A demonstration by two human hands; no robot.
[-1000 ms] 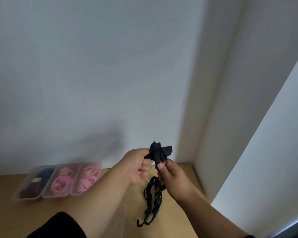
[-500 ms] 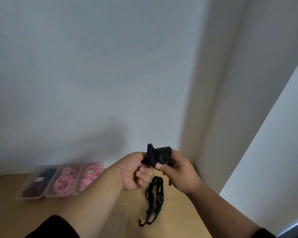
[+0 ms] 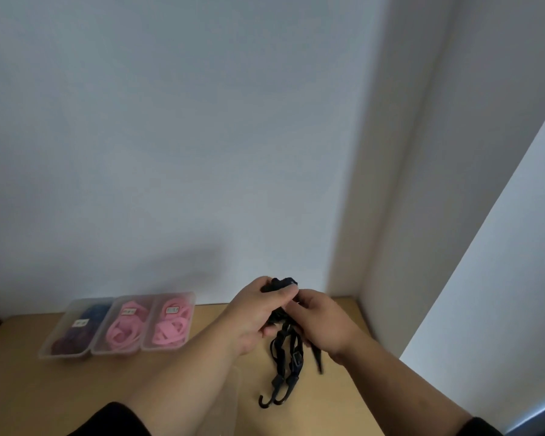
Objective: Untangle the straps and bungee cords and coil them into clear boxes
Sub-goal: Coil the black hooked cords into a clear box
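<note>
A black bungee cord bundle hangs above the wooden table, its two hooks dangling near the surface. My left hand grips the bunched top of the bundle, and my right hand holds it from the right, fingers curled round the cords. The two hands touch each other over the bundle. A loose black strap end hangs below my right hand. Three clear boxes stand at the back left: one with dark cords and two with pink cords.
An empty clear box sits on the wooden table under my left forearm, mostly hidden. A white wall runs behind the table, with a corner pillar at the right and a dark object at the far left edge.
Both hands have closed tighter together over the top of the bundle. The head view has tilted slightly and the hanging cords swung a little.
</note>
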